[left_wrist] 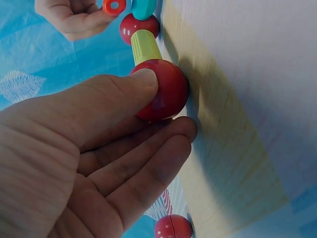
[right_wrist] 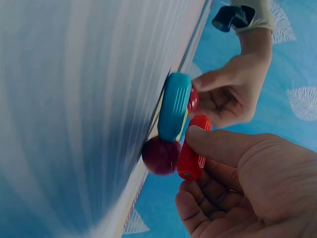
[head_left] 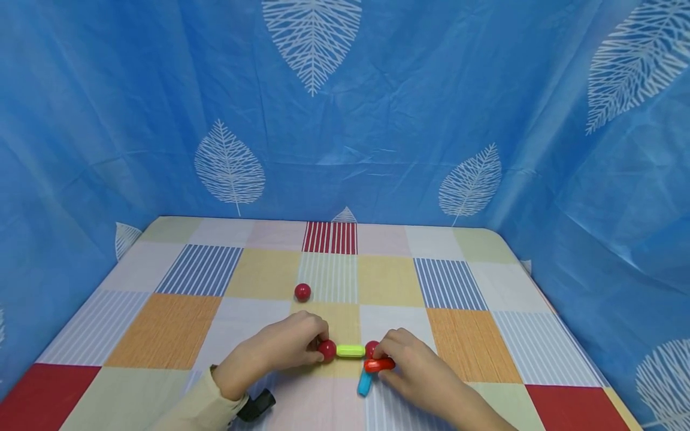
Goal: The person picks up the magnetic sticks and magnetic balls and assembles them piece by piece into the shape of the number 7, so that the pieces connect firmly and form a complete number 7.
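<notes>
Left grip (head_left: 293,341) pinches a red ball (left_wrist: 172,94); right grip (head_left: 414,370) pinches a red rod (right_wrist: 189,161) beside a second ball (right_wrist: 159,157), seemingly mid-joining; the next push likely needs the left steady.

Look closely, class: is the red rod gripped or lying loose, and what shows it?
Gripped. In the right wrist view, the right hand holds the red rod, the thumb pressed on it and fingers behind.
</notes>
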The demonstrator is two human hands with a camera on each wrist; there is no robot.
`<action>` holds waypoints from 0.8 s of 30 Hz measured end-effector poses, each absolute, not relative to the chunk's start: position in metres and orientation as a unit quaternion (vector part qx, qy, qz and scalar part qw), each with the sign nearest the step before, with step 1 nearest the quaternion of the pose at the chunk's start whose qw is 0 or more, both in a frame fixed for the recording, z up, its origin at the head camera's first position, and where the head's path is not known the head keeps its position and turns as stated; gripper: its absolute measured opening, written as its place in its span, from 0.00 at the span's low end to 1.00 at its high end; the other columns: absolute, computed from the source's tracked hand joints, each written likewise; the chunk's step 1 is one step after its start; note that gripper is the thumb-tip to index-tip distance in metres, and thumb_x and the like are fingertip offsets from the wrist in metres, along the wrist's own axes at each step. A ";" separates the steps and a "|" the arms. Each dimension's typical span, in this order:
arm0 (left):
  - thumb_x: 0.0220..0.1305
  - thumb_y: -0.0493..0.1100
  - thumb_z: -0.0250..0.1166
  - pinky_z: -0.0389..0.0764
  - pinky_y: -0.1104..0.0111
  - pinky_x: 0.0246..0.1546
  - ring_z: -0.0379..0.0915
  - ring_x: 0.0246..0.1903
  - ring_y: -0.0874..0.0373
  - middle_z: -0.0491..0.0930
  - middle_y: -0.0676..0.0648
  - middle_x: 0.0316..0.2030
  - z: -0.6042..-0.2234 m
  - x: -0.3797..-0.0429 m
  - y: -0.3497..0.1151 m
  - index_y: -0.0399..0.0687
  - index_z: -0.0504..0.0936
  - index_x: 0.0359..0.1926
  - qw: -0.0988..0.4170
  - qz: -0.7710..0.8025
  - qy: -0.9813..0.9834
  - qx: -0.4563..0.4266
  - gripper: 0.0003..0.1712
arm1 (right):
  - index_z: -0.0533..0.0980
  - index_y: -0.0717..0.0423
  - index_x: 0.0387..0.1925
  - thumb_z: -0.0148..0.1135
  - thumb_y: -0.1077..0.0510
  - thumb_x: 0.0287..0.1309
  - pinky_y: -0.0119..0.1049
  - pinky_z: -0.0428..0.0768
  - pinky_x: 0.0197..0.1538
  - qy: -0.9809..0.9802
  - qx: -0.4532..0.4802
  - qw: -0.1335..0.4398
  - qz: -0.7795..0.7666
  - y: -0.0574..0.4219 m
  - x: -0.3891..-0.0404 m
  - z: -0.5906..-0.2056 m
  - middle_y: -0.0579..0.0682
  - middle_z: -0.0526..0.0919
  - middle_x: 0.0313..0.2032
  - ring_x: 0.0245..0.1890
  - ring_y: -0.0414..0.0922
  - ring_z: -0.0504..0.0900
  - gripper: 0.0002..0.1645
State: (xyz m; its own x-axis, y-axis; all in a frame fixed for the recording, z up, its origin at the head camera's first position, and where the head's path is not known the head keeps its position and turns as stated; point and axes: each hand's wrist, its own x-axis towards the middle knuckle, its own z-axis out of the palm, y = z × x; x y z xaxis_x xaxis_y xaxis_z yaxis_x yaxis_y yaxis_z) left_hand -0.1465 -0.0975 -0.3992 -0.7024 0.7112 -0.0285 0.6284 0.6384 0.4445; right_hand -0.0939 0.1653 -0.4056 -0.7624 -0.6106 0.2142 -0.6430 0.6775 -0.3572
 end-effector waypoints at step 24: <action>0.53 0.39 0.74 0.70 0.74 0.24 0.63 0.22 0.67 0.73 0.57 0.21 -0.401 -0.147 -0.099 0.49 0.80 0.28 0.099 0.202 0.900 0.374 0.09 | 0.78 0.43 0.36 0.75 0.56 0.50 0.23 0.73 0.46 -0.872 0.461 -0.042 0.158 0.122 -0.083 -0.405 0.33 0.71 0.35 0.39 0.31 0.70 0.13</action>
